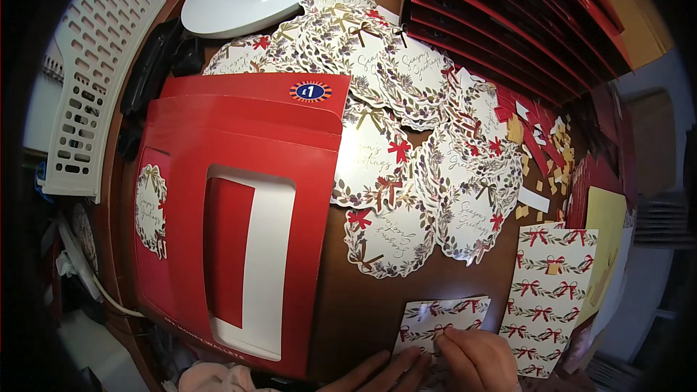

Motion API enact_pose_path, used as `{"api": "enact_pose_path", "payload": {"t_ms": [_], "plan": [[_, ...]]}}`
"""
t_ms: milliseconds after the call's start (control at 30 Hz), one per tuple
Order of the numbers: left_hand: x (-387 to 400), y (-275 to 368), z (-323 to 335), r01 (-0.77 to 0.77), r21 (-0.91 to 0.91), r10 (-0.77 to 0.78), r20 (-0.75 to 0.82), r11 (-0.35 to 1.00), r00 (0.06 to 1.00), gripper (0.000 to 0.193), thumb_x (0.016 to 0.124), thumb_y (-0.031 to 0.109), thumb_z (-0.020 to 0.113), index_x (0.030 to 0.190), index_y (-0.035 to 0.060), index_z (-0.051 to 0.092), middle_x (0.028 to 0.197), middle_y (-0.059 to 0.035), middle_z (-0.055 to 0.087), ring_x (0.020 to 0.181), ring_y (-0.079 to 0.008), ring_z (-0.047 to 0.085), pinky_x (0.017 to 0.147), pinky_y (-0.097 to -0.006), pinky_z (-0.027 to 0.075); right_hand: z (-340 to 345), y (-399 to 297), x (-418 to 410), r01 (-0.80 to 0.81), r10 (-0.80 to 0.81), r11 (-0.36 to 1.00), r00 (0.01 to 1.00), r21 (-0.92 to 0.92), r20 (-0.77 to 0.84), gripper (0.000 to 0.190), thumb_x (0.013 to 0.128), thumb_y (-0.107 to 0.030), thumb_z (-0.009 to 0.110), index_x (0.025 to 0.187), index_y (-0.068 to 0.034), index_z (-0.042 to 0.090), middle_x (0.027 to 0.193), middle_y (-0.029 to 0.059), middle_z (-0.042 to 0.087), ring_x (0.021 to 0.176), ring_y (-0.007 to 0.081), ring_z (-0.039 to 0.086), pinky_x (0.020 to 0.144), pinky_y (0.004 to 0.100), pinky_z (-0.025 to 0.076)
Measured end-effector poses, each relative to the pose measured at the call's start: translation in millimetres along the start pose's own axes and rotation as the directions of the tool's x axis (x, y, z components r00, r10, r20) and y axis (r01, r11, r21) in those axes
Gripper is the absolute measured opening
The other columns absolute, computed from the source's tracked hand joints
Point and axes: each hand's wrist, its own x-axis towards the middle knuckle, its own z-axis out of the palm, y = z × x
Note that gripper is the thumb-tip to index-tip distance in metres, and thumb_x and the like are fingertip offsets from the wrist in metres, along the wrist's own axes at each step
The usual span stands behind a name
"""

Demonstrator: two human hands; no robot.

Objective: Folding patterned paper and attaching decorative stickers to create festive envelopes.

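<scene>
At the bottom centre lies a white card [419, 313] printed with red bows and green garlands. My left hand [389, 370] rests on its lower part, fingers spread and extended. Over the same card, my right hand [479, 362] has thumb and fingers pinched together at a printed bow. A small pale piece seems to be between those fingertips, mostly hidden. To the right stands a taller money wallet card [544, 305] with the same print. One small tan square [554, 269] sits on a bow near its top.
A red window box [179, 283] covers the left. Wreath-shaped paper toppers [392, 239] with greeting script are piled behind. Red card slots [490, 22] rise at back right, near scattered tan squares [558, 174]. A white lamp base [245, 0] and plastic basket [92, 81] stand at back left.
</scene>
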Motion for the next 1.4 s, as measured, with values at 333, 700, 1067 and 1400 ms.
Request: {"api": "enact_pose_path", "payload": {"t_ms": [333, 700, 1067, 1400], "plan": [[-0.7, 0.6, -0.1, 0.0, 0.007, 0.0, 0.005, 1.0, 1.0, 0.044, 0.088, 0.02, 0.05, 0.123, -0.003, 0.063, 0.136, -0.0168, 0.055, 0.132, -0.0325, 0.048, 0.111, -0.0453, 0.039, -1.1, -1.9, 2.2, -0.002, 0.002, 1.0, 1.0, -0.025, -0.003, 0.032, 0.076, 0.003, 0.061, 0.107, 0.002, 0.071, 0.106, 0.0136, 0.068, 0.092, 0.0285, 0.067, 0.081, 0.0356, 0.054], [-1.1, 3.2, 4.2, 0.014, 0.049, -0.01, -0.086, 0.999, 0.996, 0.039, 0.088, 0.017, 0.054, 0.12, -0.003, 0.062, 0.132, -0.0151, 0.056, 0.129, -0.0314, 0.05, 0.109, -0.0445, 0.04, 3.6, 1.4, -6.8, 0.058, -0.06, 0.998, 0.99, -0.021, -0.131, 0.03, 0.077, 0.008, 0.066, 0.106, 0.005, 0.07, 0.105, 0.0188, 0.066, 0.093, 0.0332, 0.066, 0.08, 0.0365, 0.055], [-0.9, 8.3, 3.6, 0.008, 0.057, 0.0, -0.145, 0.998, 0.989, 0.038, 0.085, 0.016, 0.057, 0.117, -0.0031, 0.063, 0.127, -0.0154, 0.059, 0.127, -0.0306, 0.051, 0.108, -0.0434, 0.041, -4.5, -5.6, -7.3, 0.02, -0.021, 1.0, 0.982, -0.005, -0.186, 0.025, 0.077, 0.009, 0.068, 0.102, 0.004, 0.068, 0.101, 0.0174, 0.066, 0.091, 0.0324, 0.067, 0.078, 0.037, 0.056], [-4.2, 10.3, 4.4, -0.002, 0.104, 0.018, -0.146, 0.995, 0.989, 0.042, 0.084, 0.018, 0.057, 0.12, -0.0026, 0.06, 0.131, -0.0158, 0.057, 0.128, -0.0305, 0.05, 0.11, -0.0442, 0.037, -4.5, -12.3, 4.1, 0.129, -0.156, 0.968, 0.981, -0.214, -0.117, 0.031, 0.068, 0.0, 0.068, 0.098, 0.003, 0.067, 0.095, 0.0144, 0.065, 0.086, 0.0295, 0.066, 0.073, 0.0347, 0.055]]}}
